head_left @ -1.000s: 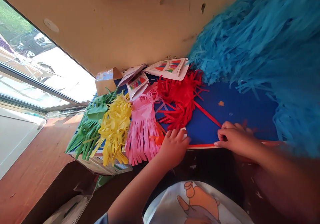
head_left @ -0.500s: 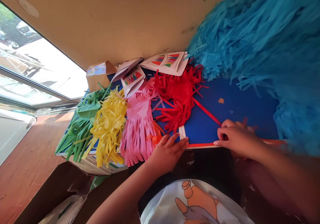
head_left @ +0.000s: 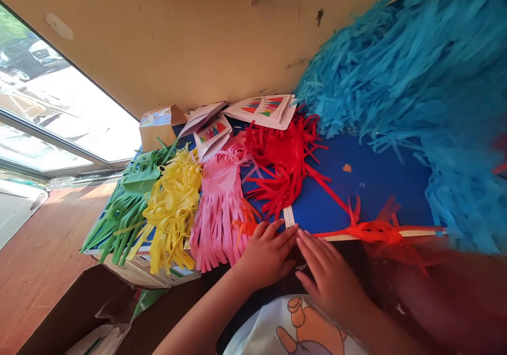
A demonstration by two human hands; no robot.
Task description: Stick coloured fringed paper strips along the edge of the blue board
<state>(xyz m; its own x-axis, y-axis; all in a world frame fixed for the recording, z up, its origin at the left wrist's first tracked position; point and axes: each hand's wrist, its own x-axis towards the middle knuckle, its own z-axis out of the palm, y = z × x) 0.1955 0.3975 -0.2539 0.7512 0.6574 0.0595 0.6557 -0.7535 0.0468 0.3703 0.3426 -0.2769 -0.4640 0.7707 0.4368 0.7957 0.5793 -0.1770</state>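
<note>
My left hand (head_left: 268, 250) lies with its fingers stretched out on the front edge of the blue tabletop (head_left: 317, 186), pressing near a white strip (head_left: 289, 216). Beside it, my right hand (head_left: 327, 268) has its fingers extended, the tips almost meeting the left fingertips at the orange paper strip. That twisted orange tissue strip (head_left: 376, 232) runs along the edge to the right, loose ends fanning out. Just behind my hands sits a bunch of red fringed paper (head_left: 283, 151). Left of my left hand lies pink fringed paper (head_left: 219, 196), with a bit of orange paper (head_left: 243, 227) on it.
Yellow fringed paper (head_left: 173, 191) and green fringed paper (head_left: 137, 186) lie farther left. A large blue paper heap (head_left: 400, 69) fills the right. Printed packets (head_left: 261, 109) and a brown paper bag (head_left: 160, 130) rest by the wall. An open cardboard box (head_left: 79, 313) stands below.
My right hand has let go of the orange strip at the right and moved left, beside my left hand. The orange strip now lies in view along the edge. My left hand stays put.
</note>
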